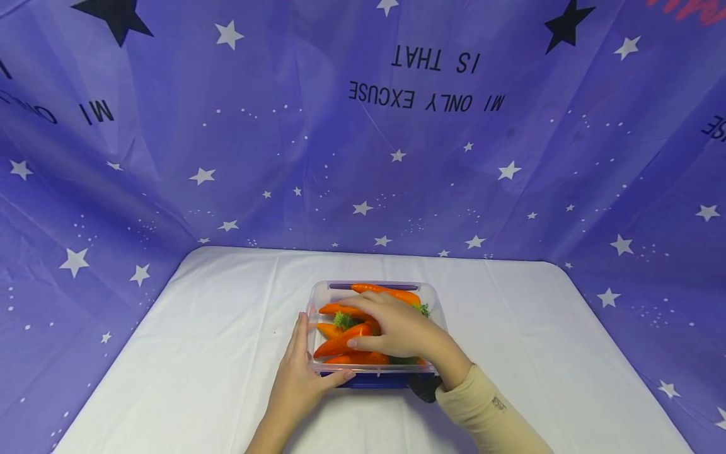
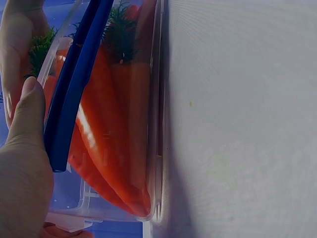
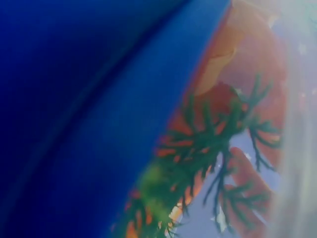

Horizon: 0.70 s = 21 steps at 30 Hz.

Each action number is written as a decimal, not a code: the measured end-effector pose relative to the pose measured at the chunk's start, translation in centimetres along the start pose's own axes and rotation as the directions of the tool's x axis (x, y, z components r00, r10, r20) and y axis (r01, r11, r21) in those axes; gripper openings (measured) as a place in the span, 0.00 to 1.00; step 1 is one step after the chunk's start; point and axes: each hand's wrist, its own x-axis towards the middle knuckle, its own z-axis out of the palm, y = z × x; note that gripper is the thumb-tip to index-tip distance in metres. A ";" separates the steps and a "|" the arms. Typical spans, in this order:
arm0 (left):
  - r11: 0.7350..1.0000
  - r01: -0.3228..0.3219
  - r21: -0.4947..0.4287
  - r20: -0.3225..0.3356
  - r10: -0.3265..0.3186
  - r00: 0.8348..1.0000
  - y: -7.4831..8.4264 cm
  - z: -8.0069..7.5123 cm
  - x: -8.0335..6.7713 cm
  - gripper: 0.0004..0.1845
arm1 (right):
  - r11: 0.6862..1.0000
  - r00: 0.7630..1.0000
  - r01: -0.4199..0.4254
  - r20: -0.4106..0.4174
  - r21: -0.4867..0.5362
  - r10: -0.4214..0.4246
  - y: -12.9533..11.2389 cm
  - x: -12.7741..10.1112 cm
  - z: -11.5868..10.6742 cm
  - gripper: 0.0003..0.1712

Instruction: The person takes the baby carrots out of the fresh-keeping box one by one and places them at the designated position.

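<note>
A clear plastic box (image 1: 437, 302) with a blue latch flap (image 2: 79, 84) along its front stands on the white table. Inside lie several orange toy carrots (image 1: 340, 343) with green fronds (image 3: 218, 134). My left hand (image 1: 297, 366) steadies the box at its front left corner, straight fingers along the left wall and thumb across the front. My right hand (image 1: 394, 325) reaches into the box from the right. Its spread fingers rest over the carrots, and its thumb touches one near the front. The palm hides what lies beneath it.
White cloth covers the table (image 1: 187, 353) around the box. Purple star-printed fabric (image 1: 363, 157) rises behind it and on both sides. A dark device (image 1: 424, 388) sits at my right wrist, by the box's front right corner.
</note>
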 end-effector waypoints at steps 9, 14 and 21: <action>1.000 -0.002 0.007 0.002 0.002 1.000 0.1 0.0 -0.1 0.74 | 1.000 0.996 -0.008 0.087 0.006 0.008 0.0 0.5 0.0 0.37; 1.000 -0.008 0.019 -0.005 0.008 1.000 0.1 0.0 -0.1 0.74 | 1.000 0.994 0.018 0.110 0.014 -0.020 0.1 0.8 0.0 0.37; 1.000 -0.004 0.014 -0.003 0.004 1.000 0.2 -0.1 -0.1 0.74 | 0.999 0.987 0.005 0.158 0.043 -0.012 0.2 1.2 -0.1 0.37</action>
